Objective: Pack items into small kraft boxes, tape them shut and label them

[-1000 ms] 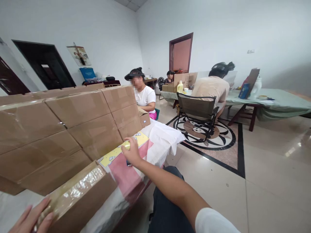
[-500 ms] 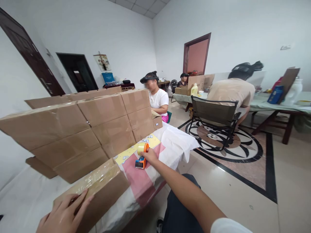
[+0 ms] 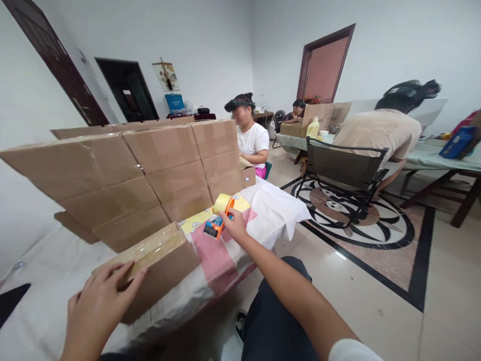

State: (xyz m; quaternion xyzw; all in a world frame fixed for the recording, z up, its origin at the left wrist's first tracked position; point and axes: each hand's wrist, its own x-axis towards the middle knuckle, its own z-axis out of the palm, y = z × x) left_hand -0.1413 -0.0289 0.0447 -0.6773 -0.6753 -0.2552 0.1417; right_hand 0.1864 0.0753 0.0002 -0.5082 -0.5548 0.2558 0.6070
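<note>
The right hand (image 3: 235, 223) is closed around the tape gun (image 3: 217, 220), which is orange and blue with a fat yellow roll. The tape gun is over the pink part of the cloth (image 3: 278, 205), just past the far end of the long box (image 3: 161, 276). The left hand (image 3: 99, 296) lies on the near end of that box with its fingers a bit apart. Shiny tape shows on top of the box.

A big stack (image 3: 169, 170) of brown boxes stands like a wall right behind the long box, three rows high. It blocks that side and hides part of a person in white (image 3: 255, 138) who sits past its end. A small box (image 3: 248, 176) is by that end too. A black thing (image 3: 11, 303) lies at the left edge.

On the right, a person in tan (image 3: 376, 128) bends forward in a chair (image 3: 343, 165). The chair back hides some of them. A yellow bottle (image 3: 312, 128) and a blue bottle (image 3: 456, 143) stand on the far table (image 3: 291, 143).
</note>
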